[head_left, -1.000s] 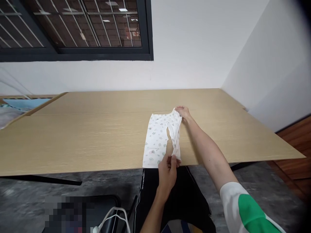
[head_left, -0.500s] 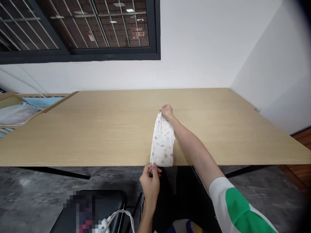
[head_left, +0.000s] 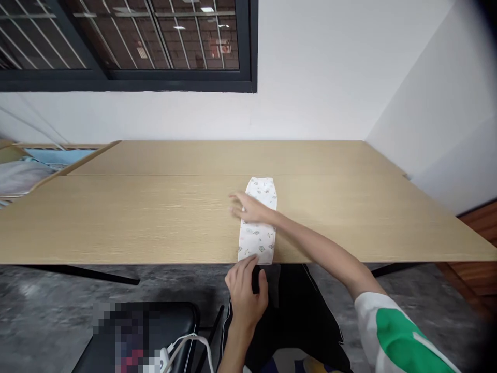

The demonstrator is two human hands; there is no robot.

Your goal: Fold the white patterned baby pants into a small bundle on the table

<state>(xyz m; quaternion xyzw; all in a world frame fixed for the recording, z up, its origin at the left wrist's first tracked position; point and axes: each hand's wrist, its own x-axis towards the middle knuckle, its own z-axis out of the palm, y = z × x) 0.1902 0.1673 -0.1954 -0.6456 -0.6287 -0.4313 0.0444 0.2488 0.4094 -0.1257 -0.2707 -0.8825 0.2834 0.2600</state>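
A white cloth [head_left: 258,239] with a small scattered print lies flat as a long narrow strip, from near the board seam to the table's front edge. My right hand [head_left: 251,208] crosses over its middle with fingers spread to the left, slightly blurred; it holds nothing, and whether the palm touches the fabric I cannot tell. At the near end, my left hand [head_left: 246,292] has its fingertips on or just at the cloth's edge. Its thumb stands apart from the fingers, with nothing gripped between them.
The wooden table [head_left: 155,217] spans the view, against a white wall with a barred window [head_left: 166,36]. Left of it is a crib-like frame with bedding [head_left: 23,176]. Below, a black chair [head_left: 171,321] carries a white power strip and cable [head_left: 194,338].
The far end of the cloth has been let go and now lies flat. My right hand moved nearer and left over the cloth's middle; my left hand opened from its pinch.
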